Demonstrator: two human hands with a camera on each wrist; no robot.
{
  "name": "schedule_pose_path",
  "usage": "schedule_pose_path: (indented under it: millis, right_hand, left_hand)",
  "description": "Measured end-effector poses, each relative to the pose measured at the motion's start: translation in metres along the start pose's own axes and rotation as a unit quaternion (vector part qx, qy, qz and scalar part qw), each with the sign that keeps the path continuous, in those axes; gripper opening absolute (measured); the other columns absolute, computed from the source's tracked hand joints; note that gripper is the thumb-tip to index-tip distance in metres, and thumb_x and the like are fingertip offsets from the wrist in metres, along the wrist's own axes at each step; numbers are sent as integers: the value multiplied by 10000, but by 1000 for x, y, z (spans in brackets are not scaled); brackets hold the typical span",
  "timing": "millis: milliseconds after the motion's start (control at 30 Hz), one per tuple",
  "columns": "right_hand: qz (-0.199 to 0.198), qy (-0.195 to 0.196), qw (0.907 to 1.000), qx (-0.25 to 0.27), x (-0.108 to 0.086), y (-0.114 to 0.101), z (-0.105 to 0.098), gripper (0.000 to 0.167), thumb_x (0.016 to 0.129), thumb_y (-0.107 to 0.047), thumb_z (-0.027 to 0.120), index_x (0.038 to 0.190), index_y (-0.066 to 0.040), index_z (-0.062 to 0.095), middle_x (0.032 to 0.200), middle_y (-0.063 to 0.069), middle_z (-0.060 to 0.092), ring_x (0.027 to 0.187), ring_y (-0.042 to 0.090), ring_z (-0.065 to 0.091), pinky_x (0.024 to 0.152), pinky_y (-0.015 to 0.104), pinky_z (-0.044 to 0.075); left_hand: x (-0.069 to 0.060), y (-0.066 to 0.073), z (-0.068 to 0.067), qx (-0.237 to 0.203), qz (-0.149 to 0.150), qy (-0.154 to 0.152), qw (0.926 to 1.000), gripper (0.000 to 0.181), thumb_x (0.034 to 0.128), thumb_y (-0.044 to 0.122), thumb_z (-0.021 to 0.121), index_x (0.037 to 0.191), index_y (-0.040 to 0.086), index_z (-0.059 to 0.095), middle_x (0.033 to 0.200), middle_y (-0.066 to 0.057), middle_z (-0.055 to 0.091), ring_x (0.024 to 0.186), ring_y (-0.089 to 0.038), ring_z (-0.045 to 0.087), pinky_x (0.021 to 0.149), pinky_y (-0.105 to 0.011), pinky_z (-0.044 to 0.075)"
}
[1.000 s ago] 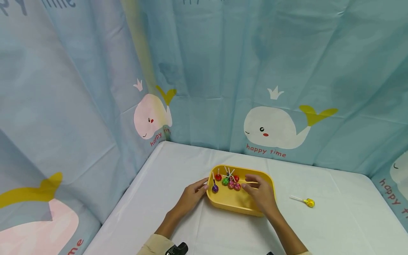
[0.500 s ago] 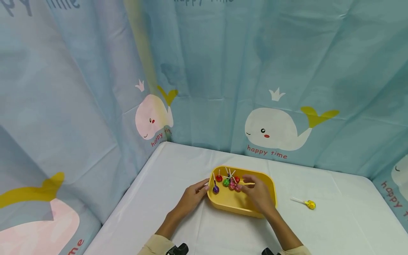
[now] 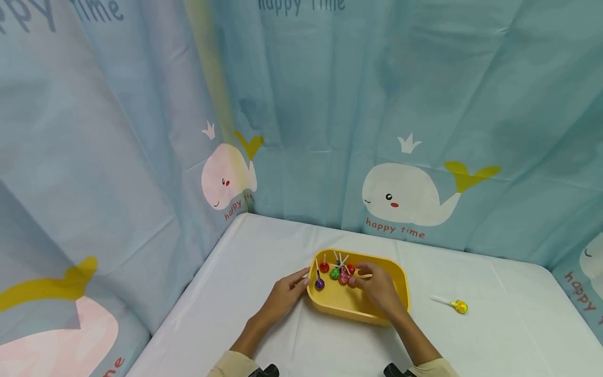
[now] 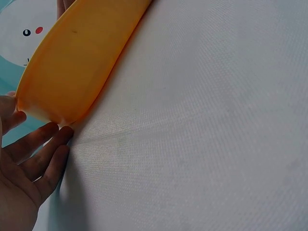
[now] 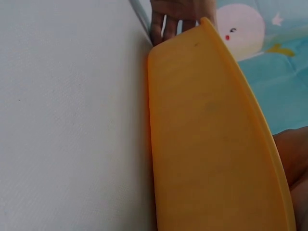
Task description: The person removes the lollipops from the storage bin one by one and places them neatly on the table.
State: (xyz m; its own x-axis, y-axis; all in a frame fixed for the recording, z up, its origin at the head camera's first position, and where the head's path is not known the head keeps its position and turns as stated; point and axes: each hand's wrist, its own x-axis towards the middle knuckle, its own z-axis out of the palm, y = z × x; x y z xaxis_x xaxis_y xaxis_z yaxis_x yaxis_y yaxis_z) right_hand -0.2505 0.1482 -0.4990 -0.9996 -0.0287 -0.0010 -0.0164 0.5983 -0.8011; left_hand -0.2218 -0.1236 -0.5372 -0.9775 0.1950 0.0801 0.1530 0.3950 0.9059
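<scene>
Some tray (image 3: pixel 344 311) room nr front edge; L hand (image 3: pixel 285 291) loose at rim; R hand (image 3: pixel 379 287) by lollies (image 3: pixel 335 274), hold unclear

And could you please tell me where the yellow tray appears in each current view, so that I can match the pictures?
Head: the yellow tray is right of centre in the lower half, inside visible.
Left wrist: its outer wall crosses the upper left.
Right wrist: its outer wall runs from upper centre to the bottom edge, mostly right of centre.
Shared landmark: the left hand, at one end of the yellow tray in all views.
</scene>
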Motion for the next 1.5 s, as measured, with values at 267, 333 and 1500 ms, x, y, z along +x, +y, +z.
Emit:
schedule_pose_path:
  millis: [267, 333, 1500]
  right_hand:
    - [11, -96, 9999, -135, 4, 5, 4, 348, 929, -90, 808, 1244, 27, 717, 1085, 145, 757, 1015, 308, 692, 926, 498, 602]
    - [20, -105, 9998, -158, 5, 5, 5, 346, 923, -90, 818, 1236, 22, 723, 1073, 137, 760, 1003, 298, 690, 915, 487, 601]
    - [19, -94, 9991, -410, 7, 3, 10, 95, 918, -52, 817, 1010, -59, 795, 952, 57, 741, 874, 222, 615, 792, 339, 537]
  left_hand:
    - [-2, -2, 2, -75, -53, -39, 10000, 497, 1111, 406, 559, 1557, 185, 564, 1525, -72, 612, 1493, -345, 487, 1226, -573, 401]
    - [-2, -2, 2, -71, -37, -31, 10000, 498, 1113, 404, 556, 1560, 184, 559, 1540, -74, 597, 1496, -346, 483, 1225, -573, 401]
    - [0, 0, 1, -46, -16, 1, 10000, 483, 1117, 378, 556, 1549, 164, 572, 1432, -92, 684, 1450, -348, 537, 1211, -572, 422]
